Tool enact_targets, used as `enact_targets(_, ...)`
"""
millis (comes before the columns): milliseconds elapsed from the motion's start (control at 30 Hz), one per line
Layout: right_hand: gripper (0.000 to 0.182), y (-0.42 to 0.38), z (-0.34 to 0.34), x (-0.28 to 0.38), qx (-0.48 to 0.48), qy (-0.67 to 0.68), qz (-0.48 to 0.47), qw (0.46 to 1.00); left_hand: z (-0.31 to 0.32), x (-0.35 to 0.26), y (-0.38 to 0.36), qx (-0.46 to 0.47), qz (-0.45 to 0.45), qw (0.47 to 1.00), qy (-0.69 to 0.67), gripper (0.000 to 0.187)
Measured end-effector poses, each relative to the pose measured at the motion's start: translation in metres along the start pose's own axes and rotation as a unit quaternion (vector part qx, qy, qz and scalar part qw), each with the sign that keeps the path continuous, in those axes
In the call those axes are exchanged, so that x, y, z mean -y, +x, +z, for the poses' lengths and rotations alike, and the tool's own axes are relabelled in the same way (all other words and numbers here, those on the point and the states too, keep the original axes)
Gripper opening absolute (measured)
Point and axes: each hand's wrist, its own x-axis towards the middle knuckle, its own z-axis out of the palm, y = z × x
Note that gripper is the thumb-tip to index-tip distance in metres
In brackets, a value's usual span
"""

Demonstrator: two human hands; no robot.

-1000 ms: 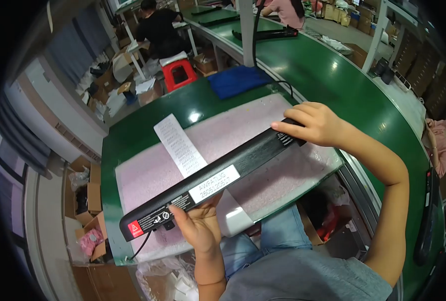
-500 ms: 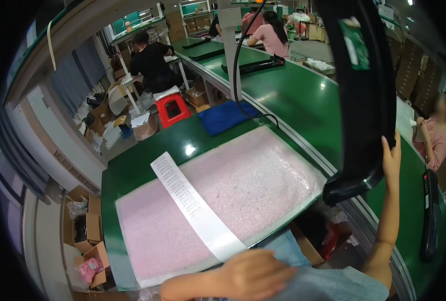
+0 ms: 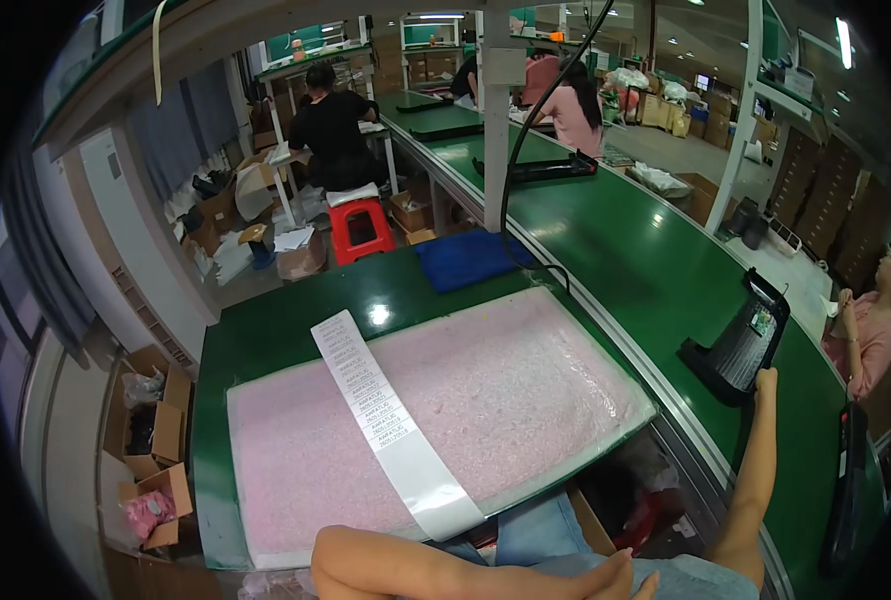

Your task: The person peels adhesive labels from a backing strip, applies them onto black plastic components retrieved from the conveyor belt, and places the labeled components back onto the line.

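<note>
On the green conveyor (image 3: 655,260) to the person's right, the black bar (image 3: 737,343) stood tilted, its lower end resting on the belt and its upper end raised. The right hand (image 3: 765,381) was stretched out to it, arm fully extended. Only the fingertips showed, touching the bar's near lower edge; whether the fingers were spread or pinching could not be told.

The left hand (image 3: 620,580) lay at the bottom of the view, across the lap, over the jeans. Its fingers were loosely extended and held nothing.

Directly before the person, the green desk (image 3: 285,320) carried a pink foam mat (image 3: 505,390) that covered most of its surface. A long white label strip (image 3: 385,425) lay diagonally across the mat, from the far left edge to the near edge, where its blank end hung over. A blue cloth (image 3: 465,260) lay on the desk just beyond the mat, beside a grey post (image 3: 495,130). A black cable (image 3: 525,150) hung down along the post.

Farther along the conveyor, a second black bar (image 3: 535,168) lay flat. A red stool (image 3: 360,230) stood on the floor left of the desk, near cardboard boxes (image 3: 155,450). Other people worked at stations beyond, and one sat at the far right.
</note>
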Motion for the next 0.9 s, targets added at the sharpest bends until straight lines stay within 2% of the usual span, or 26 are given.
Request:
enact_targets(167, 0.051, -0.078, -0.015, 0.072, 0.024, -0.05, 0.04, 0.998, -0.002, 0.004, -0.013, -0.047, 0.003, 0.998, -0.028, 0.017)
enact_targets(233, 0.063, -0.066, -0.015, 0.059, 0.038, -0.105, 0.009, 0.994, -0.005, 0.004, -0.024, -0.092, 0.014, 0.996, 0.01, 0.012)
enact_targets(300, 0.067, -0.078, -0.015, 0.063, -0.049, -0.226, -0.049, 0.972, -0.008, 0.004, -0.035, -0.111, 0.016, 0.993, 0.042, 0.011)
enact_targets(367, 0.07, -0.129, -0.028, 0.108, -0.151, -0.273, -0.098, 0.945, -0.014, 0.003, -0.046, -0.158, 0.021, 0.984, 0.085, 0.012)
enact_targets(433, 0.061, -0.134, -0.022, 0.136, -0.143, -0.171, -0.245, 0.943, -0.022, 0.003, -0.052, -0.171, 0.006, 0.98, 0.106, 0.013)
enact_targets(467, 0.057, -0.141, -0.012, 0.154, -0.135, -0.112, -0.367, 0.913, -0.026, 0.003, -0.055, -0.19, -0.014, 0.974, 0.119, 0.014)
enact_targets(500, 0.052, -0.185, -0.011, 0.197, -0.126, -0.053, -0.482, 0.866, -0.03, 0.004, -0.058, -0.209, -0.034, 0.968, 0.131, 0.015)
enact_targets(567, 0.04, -0.29, -0.025, 0.283, -0.083, 0.08, -0.592, 0.798, -0.035, 0.018, -0.066, -0.204, 0.008, 0.969, 0.138, 0.014)
enact_targets(600, 0.035, -0.332, -0.033, 0.319, -0.062, 0.132, -0.661, 0.736, -0.037, 0.027, -0.069, -0.199, 0.041, 0.969, 0.141, 0.014)
enact_targets(633, 0.03, -0.365, -0.041, 0.352, -0.046, 0.191, -0.744, 0.639, -0.044, 0.029, -0.072, -0.194, 0.059, 0.969, 0.139, 0.014)
enact_targets(667, 0.029, -0.392, -0.045, 0.388, -0.06, 0.247, -0.819, 0.514, -0.05, 0.032, -0.074, -0.189, 0.076, 0.969, 0.137, 0.013)
enact_targets(700, 0.03, -0.418, -0.047, 0.423, -0.065, 0.289, -0.857, 0.421, -0.063, 0.031, -0.073, -0.167, 0.009, 0.981, 0.095, 0.013)
enact_targets(767, 0.033, -0.479, -0.047, 0.51, -0.057, 0.461, -0.847, 0.259, -0.083, 0.03, -0.07, -0.126, -0.089, 0.988, 0.028, 0.013)
enact_targets(800, 0.023, -0.507, -0.048, 0.557, -0.113, 0.488, -0.838, 0.216, -0.089, 0.029, -0.07, -0.11, -0.121, 0.986, 0.006, 0.013)
enact_targets(833, 0.019, -0.527, -0.051, 0.603, -0.154, 0.46, -0.843, 0.232, -0.092, 0.027, -0.071, -0.138, -0.161, 0.977, 0.014, 0.012)
enact_targets(867, 0.019, -0.55, -0.053, 0.642, -0.153, 0.461, -0.843, 0.231, -0.094, 0.023, -0.073, -0.166, -0.203, 0.965, 0.025, 0.011)
enact_targets(900, 0.02, -0.576, -0.056, 0.679, -0.124, 0.431, -0.829, 0.335, -0.097, 0.017, -0.076, -0.179, -0.226, 0.957, 0.035, 0.01)
